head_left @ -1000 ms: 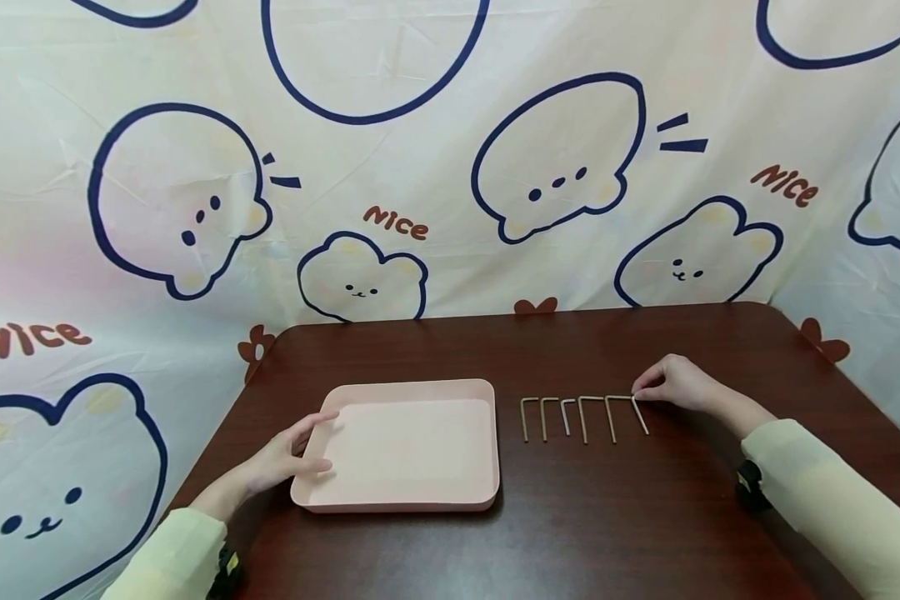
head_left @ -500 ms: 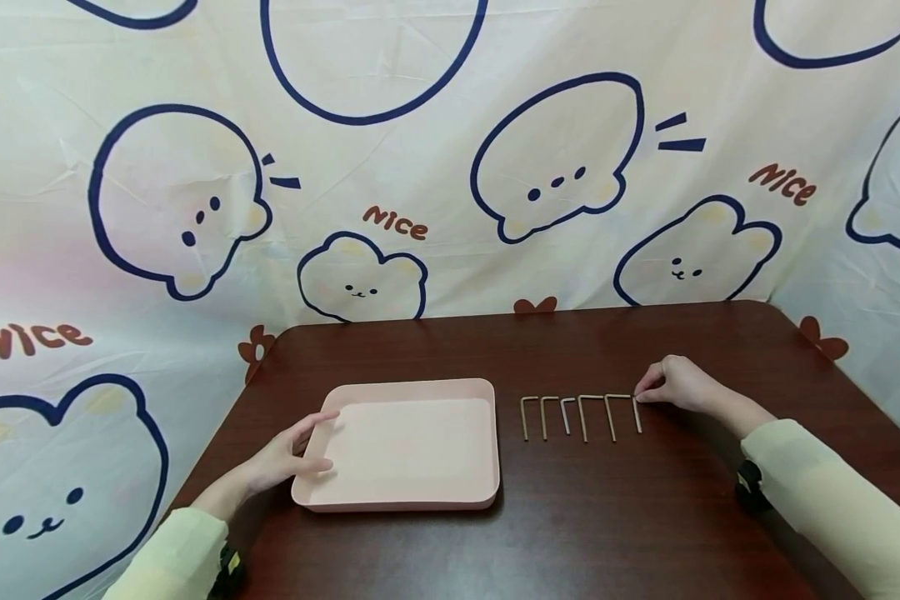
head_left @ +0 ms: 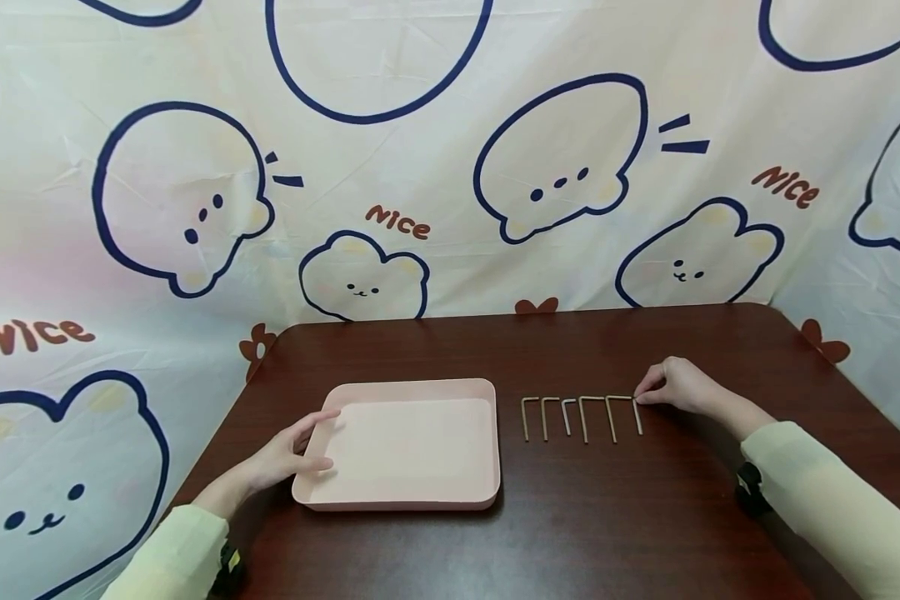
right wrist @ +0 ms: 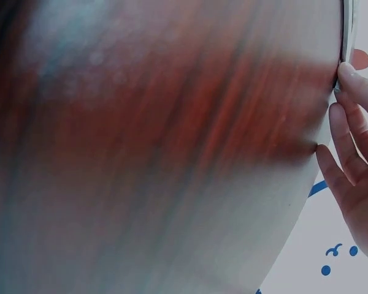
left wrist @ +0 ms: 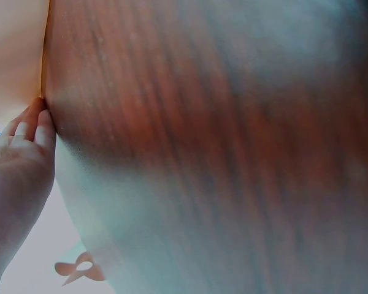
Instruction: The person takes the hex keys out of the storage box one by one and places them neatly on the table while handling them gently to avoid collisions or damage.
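My left hand (head_left: 283, 454) grips the left wall of a shallow pale pink tray (head_left: 412, 446), with the thumb and a finger over the rim and the other fingers outside it. To the tray's right, several L-shaped hex keys lie in a row, among them a small silvery one (head_left: 567, 418) and a longer one (head_left: 611, 421). At the row's right end, my right hand (head_left: 678, 385) pinches the bent end of another hex key (head_left: 638, 418), whose long arm points toward me. In the right wrist view, thumb and fingertips meet at that metal hex key (right wrist: 347, 37).
Everything stands on a dark brown wooden table (head_left: 570, 533) with rounded far corners. A pale cloth (head_left: 450, 167) with blue-outlined bear drawings hangs behind and at both sides. Dark bands with devices sit at both wrists, below pale sleeves (head_left: 832, 492).
The hex key in my right hand has turned from slanting to nearly in line with the others, its long end swinging left. The left hand and tray have stayed in place.
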A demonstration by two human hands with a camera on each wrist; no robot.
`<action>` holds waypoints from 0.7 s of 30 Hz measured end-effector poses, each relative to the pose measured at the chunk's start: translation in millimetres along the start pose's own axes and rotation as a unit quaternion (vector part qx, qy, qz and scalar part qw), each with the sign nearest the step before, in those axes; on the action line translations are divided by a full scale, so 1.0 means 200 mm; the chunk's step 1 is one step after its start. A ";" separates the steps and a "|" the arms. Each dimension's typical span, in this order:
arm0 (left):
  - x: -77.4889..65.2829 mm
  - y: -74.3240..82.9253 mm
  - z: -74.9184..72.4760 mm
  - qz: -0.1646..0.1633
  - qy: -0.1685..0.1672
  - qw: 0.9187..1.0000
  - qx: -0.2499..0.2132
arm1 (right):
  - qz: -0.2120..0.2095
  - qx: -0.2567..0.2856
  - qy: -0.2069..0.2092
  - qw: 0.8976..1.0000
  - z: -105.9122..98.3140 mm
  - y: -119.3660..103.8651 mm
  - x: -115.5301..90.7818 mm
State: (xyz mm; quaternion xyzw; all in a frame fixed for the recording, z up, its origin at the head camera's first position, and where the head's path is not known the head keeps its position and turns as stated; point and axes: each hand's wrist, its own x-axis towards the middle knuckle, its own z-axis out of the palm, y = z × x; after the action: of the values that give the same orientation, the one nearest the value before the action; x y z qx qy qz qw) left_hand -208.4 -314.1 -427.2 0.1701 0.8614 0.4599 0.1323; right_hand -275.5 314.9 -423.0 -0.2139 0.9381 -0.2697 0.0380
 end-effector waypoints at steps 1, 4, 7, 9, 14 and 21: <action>0.00 0.00 0.00 -0.002 0.001 1.000 -0.001 | 0.001 0.000 0.000 1.000 0.00 0.00 0.00; 0.00 0.01 0.01 -0.010 0.001 1.000 -0.003 | 0.000 0.004 -0.004 1.000 -0.01 0.00 -0.01; 0.00 0.01 0.01 -0.016 0.000 1.000 -0.004 | 0.005 0.016 -0.007 1.000 -0.01 0.01 -0.02; 0.00 0.02 0.01 -0.017 0.001 1.000 -0.002 | 0.004 0.028 -0.005 1.000 -0.01 0.01 -0.03; 0.01 0.02 0.02 -0.013 0.003 1.000 -0.001 | -0.006 0.056 0.016 0.998 -0.03 0.01 -0.05; 0.01 0.01 0.02 -0.015 0.006 1.000 0.004 | -0.015 0.073 0.023 0.997 -0.07 -0.03 -0.06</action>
State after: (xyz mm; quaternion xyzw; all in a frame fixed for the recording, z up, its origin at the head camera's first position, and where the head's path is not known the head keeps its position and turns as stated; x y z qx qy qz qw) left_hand -208.3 -309.0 -426.9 0.1550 0.8665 0.4553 0.1337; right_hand -264.5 322.6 -409.1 -0.2180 0.9134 -0.3427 0.0275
